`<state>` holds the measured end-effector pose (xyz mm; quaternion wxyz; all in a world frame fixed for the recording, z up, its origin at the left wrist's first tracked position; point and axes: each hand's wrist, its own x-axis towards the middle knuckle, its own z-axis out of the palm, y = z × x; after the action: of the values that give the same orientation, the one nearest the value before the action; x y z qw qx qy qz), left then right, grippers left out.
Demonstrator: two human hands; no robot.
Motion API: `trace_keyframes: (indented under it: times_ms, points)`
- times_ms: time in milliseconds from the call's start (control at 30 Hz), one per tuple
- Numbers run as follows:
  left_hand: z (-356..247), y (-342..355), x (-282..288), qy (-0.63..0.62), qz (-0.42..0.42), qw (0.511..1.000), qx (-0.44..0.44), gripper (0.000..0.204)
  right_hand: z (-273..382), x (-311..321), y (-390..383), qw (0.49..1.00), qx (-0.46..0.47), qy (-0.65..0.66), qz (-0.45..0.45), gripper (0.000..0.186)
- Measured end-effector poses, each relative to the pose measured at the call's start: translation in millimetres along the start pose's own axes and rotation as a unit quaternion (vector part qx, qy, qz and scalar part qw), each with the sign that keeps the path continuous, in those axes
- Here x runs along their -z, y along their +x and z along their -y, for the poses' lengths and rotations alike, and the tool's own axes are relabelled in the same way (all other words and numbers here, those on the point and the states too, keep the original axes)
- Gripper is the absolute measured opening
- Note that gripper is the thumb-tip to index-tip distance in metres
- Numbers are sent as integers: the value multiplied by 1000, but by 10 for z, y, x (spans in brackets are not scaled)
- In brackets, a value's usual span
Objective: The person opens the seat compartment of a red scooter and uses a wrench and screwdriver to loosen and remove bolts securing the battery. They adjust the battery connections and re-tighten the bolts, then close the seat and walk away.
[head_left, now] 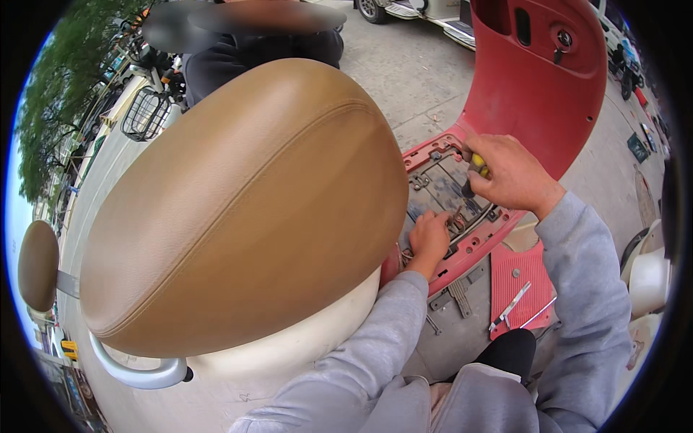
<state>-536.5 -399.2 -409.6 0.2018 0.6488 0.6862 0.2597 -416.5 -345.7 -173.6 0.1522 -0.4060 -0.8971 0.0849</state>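
Observation:
My right hand is closed around the yellow-and-black handle of a screwdriver, held over the open floor compartment of a red scooter. My left hand reaches low into that compartment with its fingers curled together beside some wires; what they pinch is too small to make out. Dark, dusty blocks that look like batteries lie inside the red compartment frame. Close to my left forearm, the brown scooter seat rises over a cream body panel.
Beyond my right hand stands the red front shield with a key lock. A red ribbed floor panel lies on the ground, with a silver tool on it. Across the seat is another person in dark clothing. Parked vehicles stand farther off.

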Motion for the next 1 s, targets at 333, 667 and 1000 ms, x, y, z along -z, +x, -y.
trace_keyframes:
  times_ms: [333, 667, 1000]
  points:
    - [39, 5, -77, -2, -13, 1000, -13, 19, 35, -22, 36, 993, -97, -57, 43, 28]
    - [24, 0, -36, -6, -10, 1000, -11, 17, 173, 69, 65, 973, -184, -51, 130, 24]
    - [-10, 15, 17, 3, 28, 1000, 3, 19, 89, 23, 19, 986, -133, -42, 94, 27]
